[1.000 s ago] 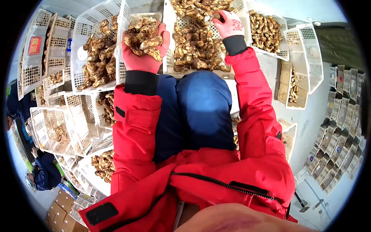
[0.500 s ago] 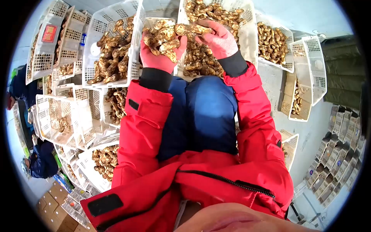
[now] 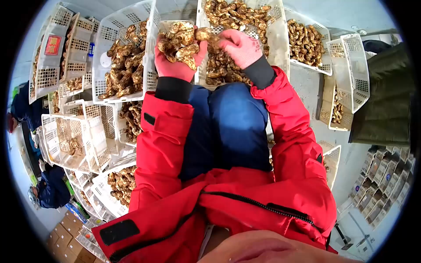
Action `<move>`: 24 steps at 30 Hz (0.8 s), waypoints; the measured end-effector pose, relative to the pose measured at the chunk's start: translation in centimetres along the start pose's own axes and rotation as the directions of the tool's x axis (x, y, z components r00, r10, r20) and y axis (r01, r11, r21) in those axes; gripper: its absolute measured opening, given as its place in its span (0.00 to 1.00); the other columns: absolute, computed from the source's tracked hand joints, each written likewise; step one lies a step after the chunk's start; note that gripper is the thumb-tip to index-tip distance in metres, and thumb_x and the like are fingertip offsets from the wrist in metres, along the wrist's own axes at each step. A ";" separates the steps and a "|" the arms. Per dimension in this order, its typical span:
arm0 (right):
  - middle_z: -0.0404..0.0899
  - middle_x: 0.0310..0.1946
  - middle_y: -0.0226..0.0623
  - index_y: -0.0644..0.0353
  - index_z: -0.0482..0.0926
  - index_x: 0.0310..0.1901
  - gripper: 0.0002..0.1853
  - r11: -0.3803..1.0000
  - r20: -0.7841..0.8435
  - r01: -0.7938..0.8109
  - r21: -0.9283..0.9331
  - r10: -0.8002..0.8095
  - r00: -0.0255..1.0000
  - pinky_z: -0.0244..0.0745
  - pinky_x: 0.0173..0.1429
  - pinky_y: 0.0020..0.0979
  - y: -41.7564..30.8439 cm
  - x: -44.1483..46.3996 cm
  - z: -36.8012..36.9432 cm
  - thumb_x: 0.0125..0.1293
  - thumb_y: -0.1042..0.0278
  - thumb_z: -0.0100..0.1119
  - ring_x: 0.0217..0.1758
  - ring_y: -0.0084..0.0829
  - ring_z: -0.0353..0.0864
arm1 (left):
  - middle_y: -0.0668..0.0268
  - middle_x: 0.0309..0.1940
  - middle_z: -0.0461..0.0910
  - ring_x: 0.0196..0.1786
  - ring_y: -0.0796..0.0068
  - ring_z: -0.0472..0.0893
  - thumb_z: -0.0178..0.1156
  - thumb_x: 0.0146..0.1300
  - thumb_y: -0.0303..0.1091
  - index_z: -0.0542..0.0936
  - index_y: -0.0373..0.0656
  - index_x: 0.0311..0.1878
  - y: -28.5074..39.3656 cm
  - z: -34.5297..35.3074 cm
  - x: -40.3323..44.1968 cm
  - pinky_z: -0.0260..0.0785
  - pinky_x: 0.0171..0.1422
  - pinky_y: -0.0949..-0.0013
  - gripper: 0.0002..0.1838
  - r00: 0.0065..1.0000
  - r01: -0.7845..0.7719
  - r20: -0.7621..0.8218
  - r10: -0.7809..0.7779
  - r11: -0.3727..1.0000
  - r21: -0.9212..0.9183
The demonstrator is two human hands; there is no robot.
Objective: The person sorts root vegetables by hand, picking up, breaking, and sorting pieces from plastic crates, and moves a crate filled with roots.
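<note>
A cluster of brown-and-cream mushrooms [image 3: 179, 41] rests in my left hand [image 3: 173, 68], whose gloved fingers curl round it from below and the side. To the right of the cluster, my right hand [image 3: 240, 47], also in a pinkish glove, pinches the end of a single mushroom [image 3: 207, 35]. That end is blurred and partly covered by the fingers. Beneath both hands stands a white basket [image 3: 277, 57] holding many mushrooms, and part of a smaller container shows behind the left hand.
To the left, a white basket [image 3: 100, 70] holds larger mushrooms. Another filled basket [image 3: 325, 33] stands at the upper right. Stacked crates [image 3: 66, 120] line the left side, where people in dark clothing [image 3: 51, 186] are visible. A dark green cover [image 3: 386, 96] hangs at the right.
The single mushroom has shifted left and down a little, and my right hand has drawn closer to its end. My left hand still holds the cluster, slightly further left.
</note>
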State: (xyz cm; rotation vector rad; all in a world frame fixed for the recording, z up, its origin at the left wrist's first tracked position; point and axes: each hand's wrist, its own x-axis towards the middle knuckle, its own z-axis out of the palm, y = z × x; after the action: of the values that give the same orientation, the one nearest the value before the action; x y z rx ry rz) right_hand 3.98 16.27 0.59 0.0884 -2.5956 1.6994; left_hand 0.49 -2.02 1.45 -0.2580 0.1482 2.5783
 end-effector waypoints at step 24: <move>0.73 0.45 0.38 0.49 0.72 0.49 0.17 0.817 0.376 0.167 -0.552 0.066 0.924 0.66 0.53 0.32 13.6 3.0 1.9 0.56 0.64 0.50 0.49 0.36 0.72 | 0.50 0.50 0.68 0.53 0.52 0.68 0.45 0.52 0.46 0.68 0.34 0.51 0.3 -1.1 0.2 0.64 0.55 0.50 0.28 0.998 -0.045 0.037 0.051 0.990 -0.137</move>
State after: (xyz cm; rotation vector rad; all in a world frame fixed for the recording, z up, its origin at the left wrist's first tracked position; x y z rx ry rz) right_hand 0.03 19.84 -12.46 0.5076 -3.2316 0.8619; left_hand 0.36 -2.36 0.40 -0.2555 -0.0374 2.6431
